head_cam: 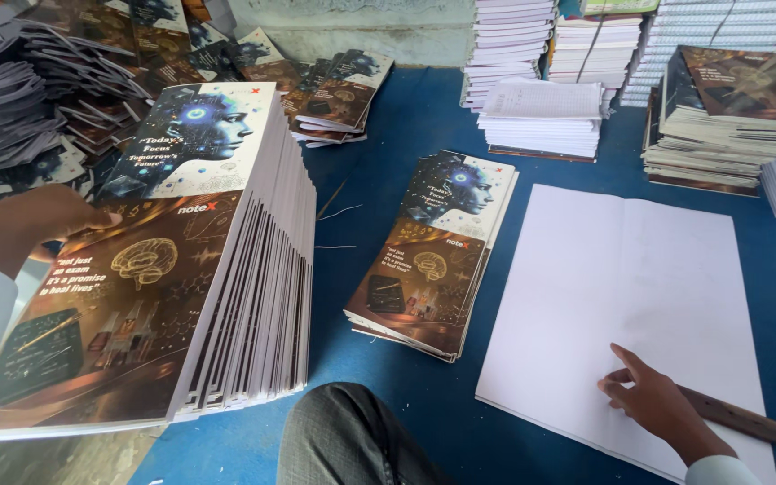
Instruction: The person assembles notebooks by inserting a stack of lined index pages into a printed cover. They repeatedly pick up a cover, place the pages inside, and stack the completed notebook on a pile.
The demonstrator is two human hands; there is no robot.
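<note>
Head view: one plain sheet block laid open on the blue desk [424, 126], covers stacked at left and centre, none yet joined to it.

Left hand [24, 224] rests on the top edge of the tall cover stack [150, 260], fingers curled loosely over it; whether it grips a single cover I cannot tell. Right hand [653, 400] lies on the open white sheets [626, 278], fingers spread and pressing flat, holding nothing; a wooden stick [734, 416] lies just beside it, partly under the wrist. A smaller cover pile [433, 256] sits between the tall stack and the sheets, apart from both. Judged progress: early in this piece, since the sheets are bare and no cover lies on them. Uncovered paper bundles [541, 117] wait at the back, near bound stacks [720, 117] at far right; a large share seems left.
</note>
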